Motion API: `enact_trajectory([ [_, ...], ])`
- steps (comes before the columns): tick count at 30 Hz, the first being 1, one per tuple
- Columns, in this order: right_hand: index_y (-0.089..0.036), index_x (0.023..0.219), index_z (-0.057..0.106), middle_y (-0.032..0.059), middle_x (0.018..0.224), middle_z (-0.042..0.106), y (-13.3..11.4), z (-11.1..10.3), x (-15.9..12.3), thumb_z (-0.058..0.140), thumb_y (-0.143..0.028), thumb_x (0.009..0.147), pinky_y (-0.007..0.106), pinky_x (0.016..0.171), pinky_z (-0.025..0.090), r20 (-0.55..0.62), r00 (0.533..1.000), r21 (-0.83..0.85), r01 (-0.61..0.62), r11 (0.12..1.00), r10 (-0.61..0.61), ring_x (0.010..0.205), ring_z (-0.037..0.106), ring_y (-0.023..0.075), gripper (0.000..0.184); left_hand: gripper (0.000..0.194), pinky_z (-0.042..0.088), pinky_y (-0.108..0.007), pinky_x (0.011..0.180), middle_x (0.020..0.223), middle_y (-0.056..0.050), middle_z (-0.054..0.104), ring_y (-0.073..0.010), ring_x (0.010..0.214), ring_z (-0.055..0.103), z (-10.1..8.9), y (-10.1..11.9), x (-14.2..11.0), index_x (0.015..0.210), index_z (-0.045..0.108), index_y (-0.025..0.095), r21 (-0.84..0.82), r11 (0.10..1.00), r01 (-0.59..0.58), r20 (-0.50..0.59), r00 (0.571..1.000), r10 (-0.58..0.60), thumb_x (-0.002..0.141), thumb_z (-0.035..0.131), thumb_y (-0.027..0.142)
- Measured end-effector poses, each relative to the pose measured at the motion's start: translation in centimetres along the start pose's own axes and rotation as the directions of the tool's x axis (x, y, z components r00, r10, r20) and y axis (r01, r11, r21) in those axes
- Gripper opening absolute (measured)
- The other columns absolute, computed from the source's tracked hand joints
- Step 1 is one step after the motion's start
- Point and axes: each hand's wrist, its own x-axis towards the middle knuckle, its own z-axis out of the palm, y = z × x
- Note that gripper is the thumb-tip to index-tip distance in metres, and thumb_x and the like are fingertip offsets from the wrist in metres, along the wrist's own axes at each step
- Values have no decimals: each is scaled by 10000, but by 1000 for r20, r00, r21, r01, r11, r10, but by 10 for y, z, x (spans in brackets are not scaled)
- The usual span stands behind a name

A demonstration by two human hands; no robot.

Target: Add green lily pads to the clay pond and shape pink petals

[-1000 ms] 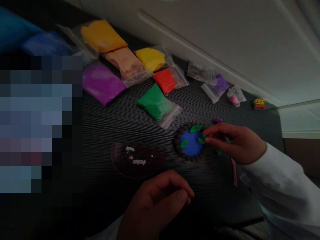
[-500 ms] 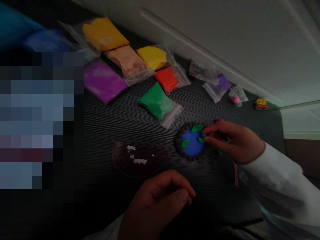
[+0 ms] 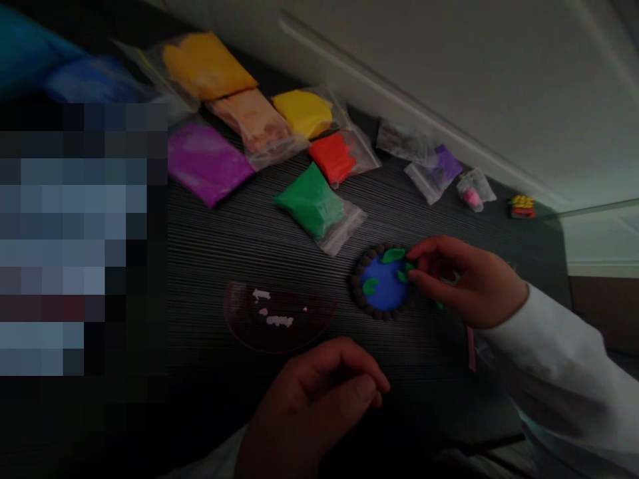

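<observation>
A round clay piece (image 3: 383,296) lies on the dark table, with a blue middle and a rim of dark brown balls. Green clay leaves (image 3: 370,287) rest on its blue surface. My right hand (image 3: 464,279) is at its right edge, thumb and index fingertip pinching at a small notched green leaf (image 3: 405,273); the other fingers are curled and partly hidden. My left hand (image 3: 324,392) is loosely closed near the front, thumb against the curled fingers, and nothing shows in it. Left of the clay piece lies a clear half-round protractor (image 3: 284,339) with whitish bits on it.
Bags of coloured clay lie behind, among them green (image 3: 312,203), red (image 3: 333,158), purple (image 3: 210,163) and orange (image 3: 210,66). Smaller bags (image 3: 434,173) and a layered clay piece (image 3: 522,206) are along the wall (image 3: 474,80). A pink strip (image 3: 471,349) lies below my right wrist.
My right thumb and index finger have parted slightly and shifted a little at the small green leaf. My left hand stays still.
</observation>
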Motion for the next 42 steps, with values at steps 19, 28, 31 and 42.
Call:
enact_trajectory([
  [19,-178,911,483,-23,626,520,-3,4,0,530,-215,695,219,486,382,0,1000,-7,-5,1000,5,511,482,88,224,82,332,-217,583,625,9,545,-98,614,462,0,-1,1,627,592,171,10,1000,7,-6,1000,-6,692,554,202],
  [28,-189,871,498,-29,608,514,-6,2,0,522,-192,680,219,499,371,-17,1000,-72,14,997,-15,508,472,86,192,83,331,-219,579,616,10,540,-98,608,461,0,-2,0,618,594,172,-10,1000,2,-11,1000,-2,688,559,201],
  [31,-190,868,495,-32,603,514,-7,2,0,519,-186,678,214,493,366,-22,1000,-85,15,996,-17,501,468,84,192,78,331,-218,581,616,10,541,-98,611,460,1,-1,1,615,596,172,-17,1000,2,-13,1000,-2,681,568,203],
  [42,-184,871,492,-34,604,505,-7,4,1,520,-196,687,212,494,367,-13,1000,-89,11,996,-12,502,469,81,187,71,335,-221,579,614,9,543,-99,605,461,1,0,-1,613,595,171,-19,1000,17,-21,1000,-18,675,567,195],
])
